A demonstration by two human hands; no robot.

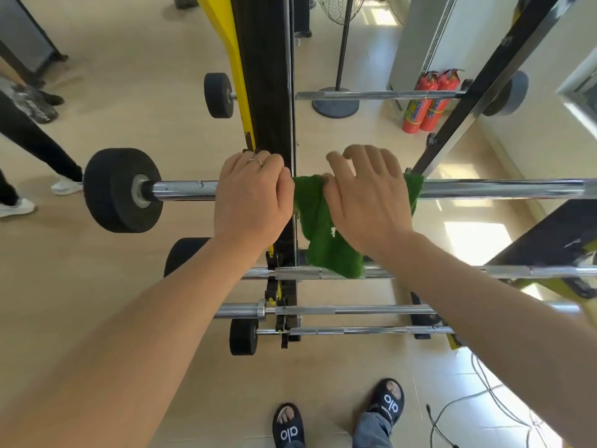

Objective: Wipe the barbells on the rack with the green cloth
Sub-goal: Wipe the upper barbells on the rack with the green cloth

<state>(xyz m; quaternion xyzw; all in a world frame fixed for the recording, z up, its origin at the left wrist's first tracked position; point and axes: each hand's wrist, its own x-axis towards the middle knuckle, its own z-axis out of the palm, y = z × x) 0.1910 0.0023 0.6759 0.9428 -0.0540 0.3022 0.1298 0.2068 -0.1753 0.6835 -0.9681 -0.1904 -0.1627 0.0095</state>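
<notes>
Both hands on the top barbell (484,188)

Left hand (252,197) curls round the bar; right hand (368,202), fingers spread, presses the green cloth (318,227); rack upright (268,92) at 12 o'clock between them.

A green cloth (326,234), chrome barbell (500,188) with black weight (119,189), and red extinguishers (426,101) are seen.

Five barbells are counted on the rack (269,92): a far barbell (381,94), a gripped barbell (504,188), and three lower barbells (533,271) (352,309) (365,330). One green cloth (326,240) is seen. Two hands (250,195) (368,198), two fire extinguishers (416,105) (436,105) and two black sandals (287,430) (389,402) are counted.
</notes>
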